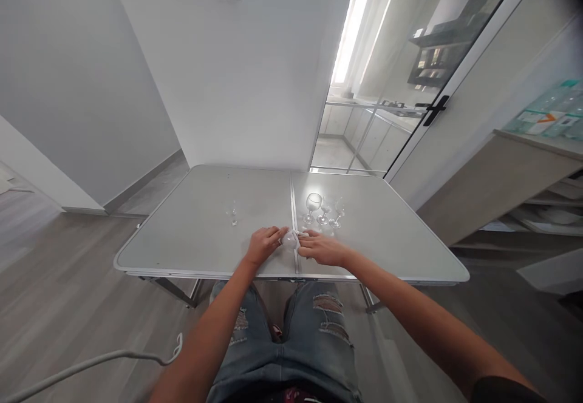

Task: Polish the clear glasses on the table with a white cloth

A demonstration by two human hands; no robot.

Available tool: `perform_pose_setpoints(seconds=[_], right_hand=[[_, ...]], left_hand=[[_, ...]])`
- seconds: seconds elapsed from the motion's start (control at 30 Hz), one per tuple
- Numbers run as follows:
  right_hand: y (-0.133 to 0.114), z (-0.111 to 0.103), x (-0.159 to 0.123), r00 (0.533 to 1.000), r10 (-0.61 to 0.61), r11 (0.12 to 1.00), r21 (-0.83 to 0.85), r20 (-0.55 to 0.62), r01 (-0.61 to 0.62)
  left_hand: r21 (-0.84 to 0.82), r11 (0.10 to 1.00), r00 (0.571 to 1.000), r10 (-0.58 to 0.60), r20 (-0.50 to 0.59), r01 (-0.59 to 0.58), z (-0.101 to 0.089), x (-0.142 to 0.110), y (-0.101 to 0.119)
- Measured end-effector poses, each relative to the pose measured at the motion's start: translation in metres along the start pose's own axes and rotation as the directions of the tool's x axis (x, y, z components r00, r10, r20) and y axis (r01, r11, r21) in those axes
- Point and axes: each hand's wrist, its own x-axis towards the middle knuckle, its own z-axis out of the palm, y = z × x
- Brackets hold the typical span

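Left hand (265,244), right hand (321,249) together holding clear glass (288,241) with white cloth (298,233); stemmed glasses (314,201) beyond.

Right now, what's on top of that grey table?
On the table: three stemmed glasses right of the seam, a clear item left. Between the left hand and right hand: a rounded clear object and something white; fingers hide parts.

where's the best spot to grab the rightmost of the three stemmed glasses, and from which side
The rightmost glass is probably best taken by its stem, coming from the right. It stands upright, its stem slim below a wider bowl, and the middle glass sits close on its left.
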Motion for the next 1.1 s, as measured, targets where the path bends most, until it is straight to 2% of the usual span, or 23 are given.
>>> perform_pose_setpoints(seconds=[0.1,0.2,0.27,0.33,0.4,0.47,0.53,0.57,0.6,0.63,0.67,0.7,0.73,0.77,0.8,0.87,0.9,0.93,1.0,1.1], right_hand=[[0.007,-0.002,-0.002,0.999,-0.053,0.995,-0.089,0.009,0.054],[0.007,0.001,0.0,1.0,-0.021,0.998,-0.055,0.022,0.022],[0.003,0.006,0.002,0.998,0.061,0.997,0.053,-0.006,-0.06],[-0.003,0.013,0.007,0.977,0.199,0.95,0.26,-0.08,-0.172],[-0.01,0.019,0.012,0.903,0.399,0.801,0.54,-0.158,-0.259],[-0.016,0.021,0.019,0.772,0.614,0.53,0.811,-0.165,-0.249],[-0.02,0.022,0.025,0.644,0.763,0.201,0.966,-0.048,-0.165],[-0.02,0.021,0.028,0.601,0.799,0.058,0.991,0.027,-0.122],[-0.02,0.022,0.03,0.571,0.816,-0.044,0.995,0.088,-0.09],[-0.02,0.023,0.032,0.55,0.827,-0.091,0.993,0.116,-0.073],[-0.019,0.024,0.033,0.534,0.84,-0.073,0.995,0.098,-0.069],[-0.018,0.027,0.034,0.529,0.848,0.008,0.997,0.038,-0.083],[-0.018,0.029,0.033,0.548,0.835,0.138,0.983,-0.049,-0.123],[-0.017,0.031,0.032,0.591,0.795,0.297,0.937,-0.137,-0.182],[-0.016,0.032,0.03,0.656,0.726,0.462,0.852,-0.204,-0.246],[-0.013,0.031,0.022,0.813,0.533,0.74,0.596,-0.236,-0.312],[-0.011,0.028,0.018,0.881,0.423,0.839,0.461,-0.215,-0.29],[-0.009,0.024,0.013,0.932,0.313,0.91,0.34,-0.185,-0.238],[-0.004,0.014,0.004,0.986,0.116,0.983,0.157,-0.118,-0.097],[0.004,0.001,-0.004,0.999,-0.026,0.999,0.045,-0.048,0.028]], left_hand=[[-0.019,1.0,1.0,-0.001,0.02,0.002,-0.002,0.0,0.001],[-0.005,1.0,0.999,-0.009,0.032,0.009,-0.001,0.0,0.001],[0.008,1.0,0.999,-0.017,0.044,0.017,0.001,0.0,0.0],[0.009,1.0,0.999,-0.026,0.044,0.026,0.002,-0.001,-0.001],[0.001,1.0,0.999,-0.031,0.032,0.031,0.003,-0.001,-0.002],[0.001,1.0,1.0,-0.027,0.015,0.027,0.005,-0.002,-0.003],[0.01,1.0,1.0,-0.02,0.007,0.02,0.006,-0.003,-0.003],[0.017,1.0,1.0,-0.017,0.01,0.017,0.007,-0.003,-0.003],[0.024,1.0,1.0,-0.019,0.016,0.018,0.008,-0.003,-0.003],[0.031,0.999,0.999,-0.027,0.021,0.026,0.008,-0.003,-0.003],[0.038,0.999,0.999,-0.04,0.025,0.039,0.009,-0.003,-0.003],[0.044,0.998,0.998,-0.056,0.024,0.055,0.01,-0.004,-0.004],[0.048,0.996,0.997,-0.072,0.018,0.071,0.01,-0.004,-0.004],[0.048,0.996,0.997,-0.082,0.014,0.082,0.01,-0.004,-0.005],[0.045,0.995,0.996,-0.087,0.014,0.087,0.01,-0.003,-0.005],[0.029,0.996,0.996,-0.083,0.029,0.082,0.009,-0.003,-0.006],[0.02,0.997,0.996,-0.078,0.041,0.078,0.008,-0.002,-0.005],[0.008,0.998,0.996,-0.066,0.054,0.066,0.007,-0.002,-0.005],[-0.012,0.999,0.996,-0.032,0.085,0.033,0.004,0.0,-0.003],[-0.022,1.0,0.991,0.006,0.131,-0.003,0.001,0.003,0.0]])
